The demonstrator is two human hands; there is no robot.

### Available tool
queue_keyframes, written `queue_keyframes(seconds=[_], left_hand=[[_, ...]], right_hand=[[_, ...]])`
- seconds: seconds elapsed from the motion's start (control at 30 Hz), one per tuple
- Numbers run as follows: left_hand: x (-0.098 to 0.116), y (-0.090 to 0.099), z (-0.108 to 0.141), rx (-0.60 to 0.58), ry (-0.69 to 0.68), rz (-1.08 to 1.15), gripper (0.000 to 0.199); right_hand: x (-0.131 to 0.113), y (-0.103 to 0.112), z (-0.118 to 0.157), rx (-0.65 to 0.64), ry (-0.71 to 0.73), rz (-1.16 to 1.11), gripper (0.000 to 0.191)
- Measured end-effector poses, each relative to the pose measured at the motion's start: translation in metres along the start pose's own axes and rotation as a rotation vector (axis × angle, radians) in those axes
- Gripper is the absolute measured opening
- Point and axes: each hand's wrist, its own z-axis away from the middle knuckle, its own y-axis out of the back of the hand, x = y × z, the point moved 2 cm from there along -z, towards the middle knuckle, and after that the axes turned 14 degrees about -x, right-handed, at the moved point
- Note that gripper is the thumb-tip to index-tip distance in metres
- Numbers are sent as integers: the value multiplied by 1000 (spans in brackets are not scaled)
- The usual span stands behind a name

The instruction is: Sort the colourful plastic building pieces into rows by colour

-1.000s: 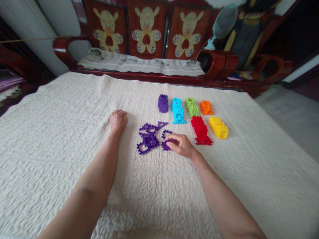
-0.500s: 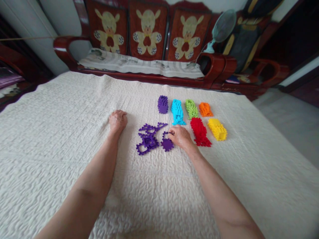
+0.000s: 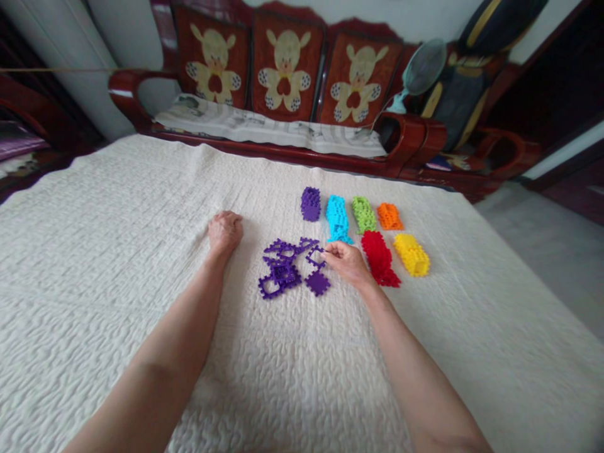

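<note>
My right hand pinches the edge of a purple square frame tile with a hollow middle, held at a tilt. Just in front of it lies a solid purple square tile with notched edges. To the left is a loose heap of purple interlocking tiles, several of them hollow frames. My left hand rests on the cream quilted cover, curled into a fist, apart from the tiles; nothing shows in it.
Stacks of matching tiles stand beyond and to the right: purple, blue, green, orange, red and yellow. Past the quilted cover are a wooden sofa and a fan.
The purple frame tile in my right hand has turned and come away from the solid tile, so a gap shows between them. My left hand stays in place. The view has tilted slightly.
</note>
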Motion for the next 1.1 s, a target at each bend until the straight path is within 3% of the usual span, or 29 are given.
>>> queue_keyframes(seconds=[0.23,0.37,0.53,0.63,0.73,0.83,1.1], left_hand=[[0,0,1,4,-15,-1,39],[-1,-1,1,16,-29,1,39],[-1,-1,-1,19,-22,17,37],[-1,0,0,17,-19,13,37],[0,0,0,14,-19,-1,37],[0,-1,0,12,-27,-15,38],[-1,-1,0,18,-37,-2,37]], right_hand=[[-5,5,-6,11,12,55,22],[-16,3,3,73,170,304,16],[-17,-3,22,-93,334,565,27],[-12,0,25,-236,334,612,37],[-12,4,19,-253,317,629,42],[-13,2,7,-223,284,667,33],[-28,-2,-13,-339,175,795,16]])
